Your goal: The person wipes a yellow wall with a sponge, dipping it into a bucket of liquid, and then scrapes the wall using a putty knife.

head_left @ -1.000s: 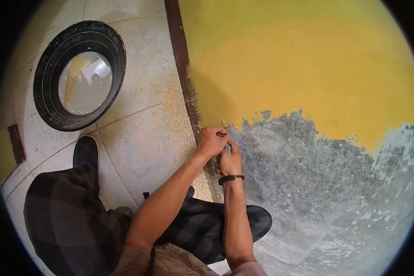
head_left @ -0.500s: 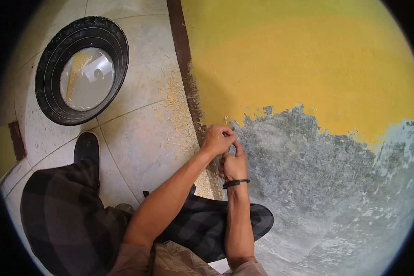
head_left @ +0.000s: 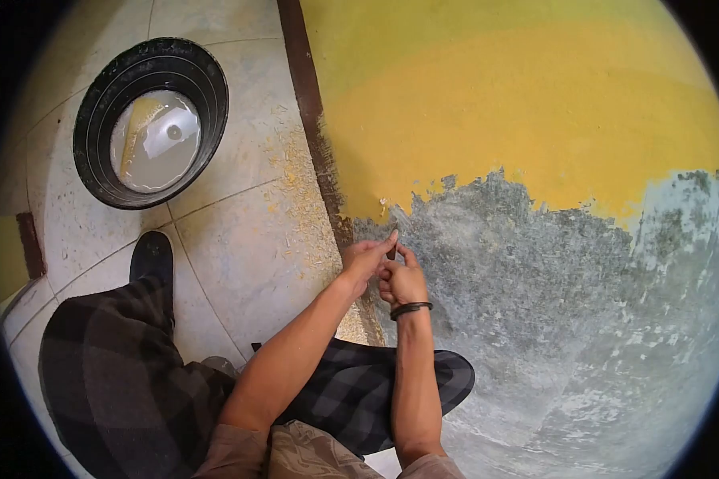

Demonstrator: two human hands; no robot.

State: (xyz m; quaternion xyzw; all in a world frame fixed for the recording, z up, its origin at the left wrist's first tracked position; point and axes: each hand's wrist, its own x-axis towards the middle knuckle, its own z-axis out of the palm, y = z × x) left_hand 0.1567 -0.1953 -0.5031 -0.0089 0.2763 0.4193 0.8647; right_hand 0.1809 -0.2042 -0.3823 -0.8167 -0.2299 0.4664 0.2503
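At the ragged edge of the yellow paint (head_left: 471,104), my two hands meet low on the wall. My right hand (head_left: 406,282), with a black band on the wrist, is closed round a small scraper (head_left: 392,251). Only a bit of its dark brown handle shows; the rest is hidden by fingers. My left hand (head_left: 364,262) grips the same tool from the left side, thumb along it. A pale scraped streak and a curled paint flake (head_left: 384,206) lie just beyond the fingertips. Bare grey wall (head_left: 519,271) spreads to the right and below.
A black bucket (head_left: 88,152) holds cloudy water with a yellowish piece in it. Yellow paint chips (head_left: 299,191) litter the tiled floor (head_left: 216,239) along the brown skirting strip (head_left: 309,88). My shoe (head_left: 152,259) rests near the bucket, and my bent legs are below the arms.
Both hands have shifted slightly left and the left hand lower, its thumb now extended along the tool. The camera view has moved a little, so the bucket sits slightly further right.
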